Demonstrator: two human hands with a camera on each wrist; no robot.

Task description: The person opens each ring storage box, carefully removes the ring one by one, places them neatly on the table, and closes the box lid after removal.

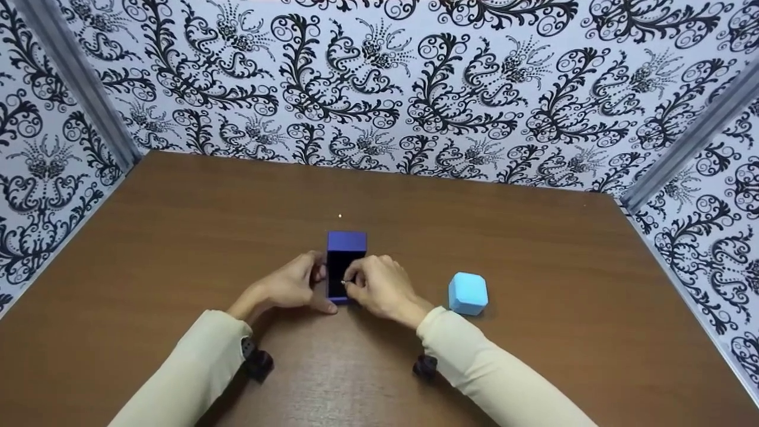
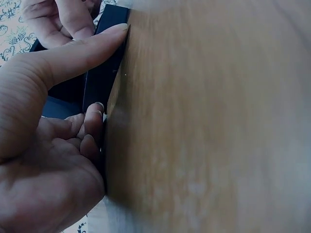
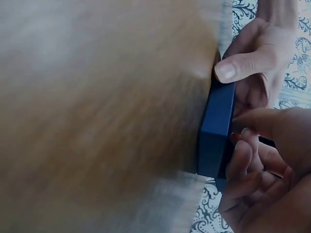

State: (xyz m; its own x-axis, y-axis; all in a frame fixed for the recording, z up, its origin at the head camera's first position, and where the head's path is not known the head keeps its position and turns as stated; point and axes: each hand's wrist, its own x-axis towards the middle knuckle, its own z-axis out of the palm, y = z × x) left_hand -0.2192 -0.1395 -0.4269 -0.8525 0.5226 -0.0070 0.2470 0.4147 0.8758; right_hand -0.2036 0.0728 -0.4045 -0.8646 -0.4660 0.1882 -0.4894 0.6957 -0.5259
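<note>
A small blue jewellery box (image 1: pixel 347 241) with a black inside lies open in the middle of the table. My left hand (image 1: pixel 292 282) holds it from the left, its thumb at the near end and its fingers along the side. Over the dark inside, my right hand (image 1: pixel 382 287) pinches a tiny shiny piece (image 1: pixel 343 282) between thumb and fingertips; its exact kind is too small to tell. In the right wrist view, the fingertips meet just over the edge of the box (image 3: pixel 216 116), largely hiding the piece.
A light-blue rounded box (image 1: pixel 468 293) stands shut to the right of my right hand. A tiny pale speck (image 1: pixel 340 216) shows beyond the jewellery box. Patterned walls (image 1: pixel 379 89) border the brown table (image 1: pixel 533 237) at the back and sides.
</note>
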